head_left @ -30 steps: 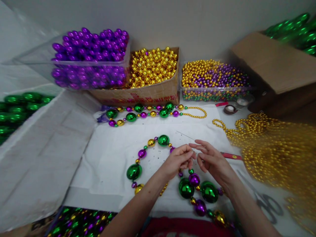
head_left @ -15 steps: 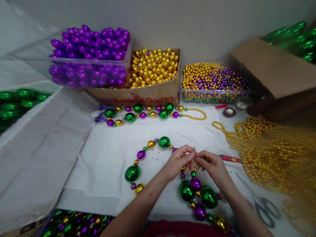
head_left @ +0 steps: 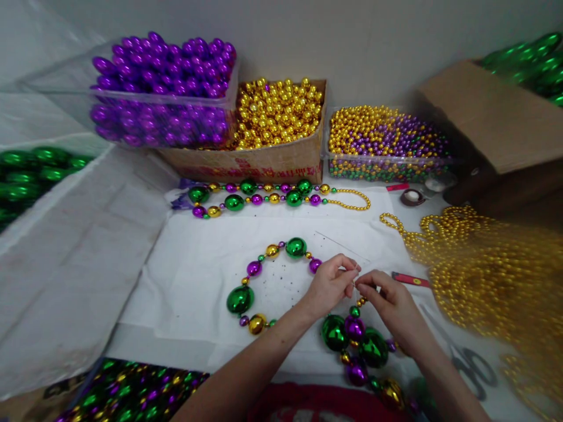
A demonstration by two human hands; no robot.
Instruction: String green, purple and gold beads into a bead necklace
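Note:
My left hand (head_left: 333, 282) is closed, thumb and fingers pinching a thin pale thread (head_left: 355, 283) above the white cloth. Just to its right, my right hand (head_left: 387, 296) pinches the same thread slightly lower. Below the fingers hangs the end of a bead necklace (head_left: 354, 328) in shiny green, purple and gold. Its beads bunch up under my right hand, and another stretch of green, gold and purple beads (head_left: 240, 300) curves over the cloth to the left. My left forearm hides part of the loop. Any knot in the thread is too small to make out.
A second necklace (head_left: 274, 198) lies farther back. Behind it stand a tub of purple beads (head_left: 162, 99), a box of gold beads (head_left: 281, 161) and a tub of small mixed beads (head_left: 387, 159). To the right are gold bead strands (head_left: 479, 275), a red cutter (head_left: 411, 279) and scissors (head_left: 472, 366).
Both hands have shifted slightly right, and the left has risen a little. The fingertips are now farther apart, with thread showing between them. The view has tilted slightly.

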